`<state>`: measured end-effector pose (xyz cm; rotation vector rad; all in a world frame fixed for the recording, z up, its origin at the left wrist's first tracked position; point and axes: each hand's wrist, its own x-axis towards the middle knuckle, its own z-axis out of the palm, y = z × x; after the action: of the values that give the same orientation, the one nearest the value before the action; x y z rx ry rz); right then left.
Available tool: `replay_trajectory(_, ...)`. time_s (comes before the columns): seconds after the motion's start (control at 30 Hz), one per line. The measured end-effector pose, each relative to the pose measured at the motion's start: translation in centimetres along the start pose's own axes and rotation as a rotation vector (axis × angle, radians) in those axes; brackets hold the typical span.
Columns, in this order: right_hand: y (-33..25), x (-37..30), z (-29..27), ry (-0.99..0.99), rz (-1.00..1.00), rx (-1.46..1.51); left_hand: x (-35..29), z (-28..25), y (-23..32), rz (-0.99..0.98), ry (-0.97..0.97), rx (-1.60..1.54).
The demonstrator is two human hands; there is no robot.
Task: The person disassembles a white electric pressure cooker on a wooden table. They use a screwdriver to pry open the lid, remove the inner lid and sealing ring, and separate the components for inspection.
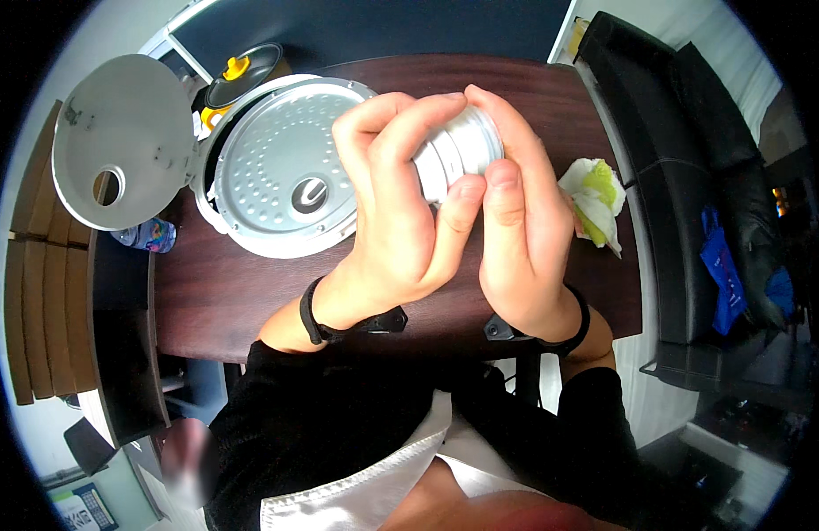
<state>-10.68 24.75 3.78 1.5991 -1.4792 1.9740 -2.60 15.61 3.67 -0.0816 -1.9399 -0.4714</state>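
Observation:
Both hands are raised over the dark wood table [392,319], closed around a white round cap with stepped rings [458,150]. My left hand [392,195] curls its fingers over the cap's left side, thumb at its lower edge. On the other side, my right hand [529,212] grips it with thumb and fingers; both thumb tips nearly meet. Behind my left hand is a round appliance, like a rice cooker, with a dimpled metal inner lid [268,168] that has a small round fitting. Its outer lid [130,133], pierced by a round hole, is swung up to the left.
A dark pot lid with a yellow knob [237,69] sits behind the appliance. A colourful can [148,235] stands below the raised lid. To the right lies a crumpled white and green cloth or wrapper [595,199]. Beyond the table are a black sofa [675,177] and cardboard boxes [51,319].

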Motion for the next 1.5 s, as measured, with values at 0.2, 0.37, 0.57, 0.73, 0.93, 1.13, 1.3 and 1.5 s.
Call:
replay_trajectory(0.2,0.8,0.5,-0.7,-0.046,0.052,0.063,-0.2,1.1,-0.9,0.035,-0.013,-0.016)
replay_trajectory(0.37,1.7,0.4,0.0,0.141,0.229,0.392,-0.1,1.0,-1.8,-0.091,-0.153,-0.370)
replay_trajectory(0.57,2.5,1.3,-2.2,0.006,0.325,0.281,1.2,-0.5,-1.9,-0.151,-0.321,-0.298)
replay_trajectory(0.73,2.0,1.9,-2.4,-0.100,0.212,0.227,1.1,-0.9,-0.7,-0.328,-0.177,-0.395)
replay_trajectory(0.93,1.5,2.1,-4.1,-0.330,0.083,0.063,0.6,-1.7,-1.3,-0.279,-0.141,-0.543)
replay_trajectory(1.13,1.6,2.4,-4.6,-0.392,-0.170,0.034,0.4,-2.4,-1.0,-0.152,-0.097,-0.564)
replay_trajectory(1.3,1.6,1.3,-3.7,-0.273,-0.099,0.201,0.3,-2.5,-0.7,-0.167,-0.096,-0.532)
replay_trajectory(1.5,2.6,1.2,-3.6,-0.225,-0.268,-0.015,0.0,-2.5,-0.5,-0.164,-0.069,-0.326)
